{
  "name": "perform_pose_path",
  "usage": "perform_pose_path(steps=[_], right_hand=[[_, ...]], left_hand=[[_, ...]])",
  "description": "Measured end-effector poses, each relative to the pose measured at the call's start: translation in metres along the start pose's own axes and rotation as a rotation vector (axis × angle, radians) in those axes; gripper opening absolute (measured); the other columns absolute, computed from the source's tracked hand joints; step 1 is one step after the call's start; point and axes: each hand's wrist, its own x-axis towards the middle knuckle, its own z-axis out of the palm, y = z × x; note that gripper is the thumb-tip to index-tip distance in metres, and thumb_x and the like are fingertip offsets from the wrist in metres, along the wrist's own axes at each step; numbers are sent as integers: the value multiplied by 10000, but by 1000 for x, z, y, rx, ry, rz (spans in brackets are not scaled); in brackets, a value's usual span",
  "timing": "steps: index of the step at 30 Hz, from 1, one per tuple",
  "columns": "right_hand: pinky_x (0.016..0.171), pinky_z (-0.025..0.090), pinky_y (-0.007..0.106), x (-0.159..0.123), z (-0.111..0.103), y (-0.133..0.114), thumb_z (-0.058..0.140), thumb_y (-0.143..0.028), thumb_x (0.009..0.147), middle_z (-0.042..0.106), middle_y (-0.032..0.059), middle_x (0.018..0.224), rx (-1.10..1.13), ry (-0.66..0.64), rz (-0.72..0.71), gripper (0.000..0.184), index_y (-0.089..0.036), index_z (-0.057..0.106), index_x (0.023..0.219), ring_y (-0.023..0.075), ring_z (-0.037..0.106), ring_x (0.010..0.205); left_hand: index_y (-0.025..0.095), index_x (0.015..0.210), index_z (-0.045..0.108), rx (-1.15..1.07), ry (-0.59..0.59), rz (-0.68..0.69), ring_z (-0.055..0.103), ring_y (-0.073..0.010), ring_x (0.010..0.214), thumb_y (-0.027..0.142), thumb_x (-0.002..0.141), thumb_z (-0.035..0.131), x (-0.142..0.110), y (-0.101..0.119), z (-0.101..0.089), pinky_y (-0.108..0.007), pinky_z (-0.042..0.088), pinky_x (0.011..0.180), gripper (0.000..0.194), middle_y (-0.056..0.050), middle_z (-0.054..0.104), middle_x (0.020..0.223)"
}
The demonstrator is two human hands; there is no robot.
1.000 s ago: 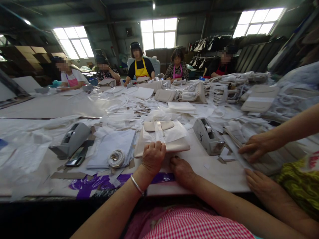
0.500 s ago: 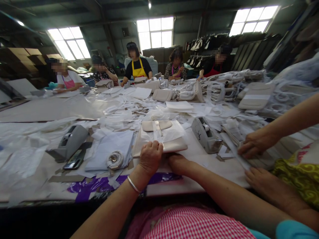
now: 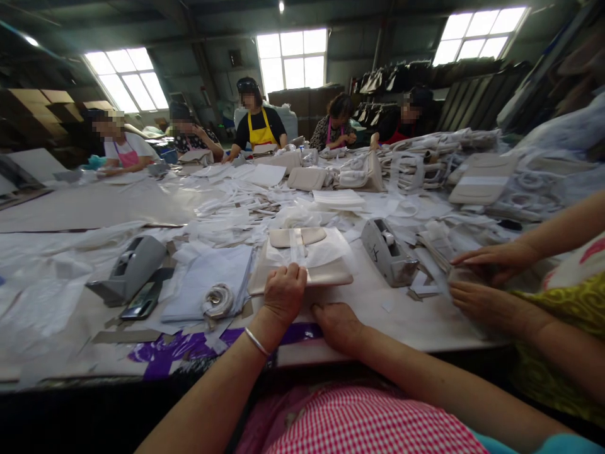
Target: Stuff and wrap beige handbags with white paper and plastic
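Note:
A flat beige handbag [image 3: 328, 276] lies in front of me, its flap partly covered with white tissue and crossed by a whitish strip. My left hand [image 3: 285, 291], with a silver bangle on the wrist, has its fingers closed over the bag's near edge. Just right of it and below the bag, my right hand [image 3: 339, 325] rests low by the tabletop with curled fingers. Whatever it may hold is hidden. To the left, a coiled beige strap [image 3: 218, 301] sits on a stack of white sheets [image 3: 205, 277].
Grey tape dispensers stand left [image 3: 130, 271] and right [image 3: 388, 252] of the bag; a phone [image 3: 142, 301] lies by the left one. Purple tape [image 3: 165, 353] runs along the table edge. At right are a co-worker's hands [image 3: 494, 277]. Paper scraps and bags cover the far side, where several people sit.
My right hand has come out from under the bag's near edge toward me. My left hand stays on the bag. The co-worker's hands at right have moved closer together.

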Motion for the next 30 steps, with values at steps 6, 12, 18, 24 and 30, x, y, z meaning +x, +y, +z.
perform_pose_path(steps=[6,12,18,24,30], right_hand=[[694,486,307,-8,-3,-4,468,-97,892,737,120,990,-8,-3,-38,228,-142,658,1010,248,699,866],[648,431,335,-12,1,-5,478,-99,907,704,120,932,-95,82,-155,192,-136,659,960,236,658,796],[686,405,370,-17,-3,-5,534,-128,929,671,83,855,-180,355,-252,163,-177,639,814,231,584,788],[1011,396,426,-11,0,-5,557,-117,916,696,114,1057,-136,608,-360,114,-151,664,934,279,567,1081],[719,435,320,-6,12,4,557,-89,857,676,59,837,41,357,-133,102,-167,621,873,210,619,770]], left_hand=[[187,1162,616,1,5,-11,616,-299,905,208,987,455,-1,1,3,-443,411,712,240,-93,662,1063],[180,1179,618,1,11,1,605,-299,912,200,983,461,-6,3,3,-450,418,732,252,-95,670,1061],[163,1192,622,-41,20,52,582,-292,972,191,968,522,-25,11,11,-456,431,806,247,-87,676,1039],[165,1208,635,-218,46,20,579,-280,992,181,943,573,-54,25,31,-438,443,854,272,-81,677,1071],[206,949,711,-736,-12,-81,561,-263,972,129,733,734,-73,23,26,-384,445,872,231,-65,629,966]])
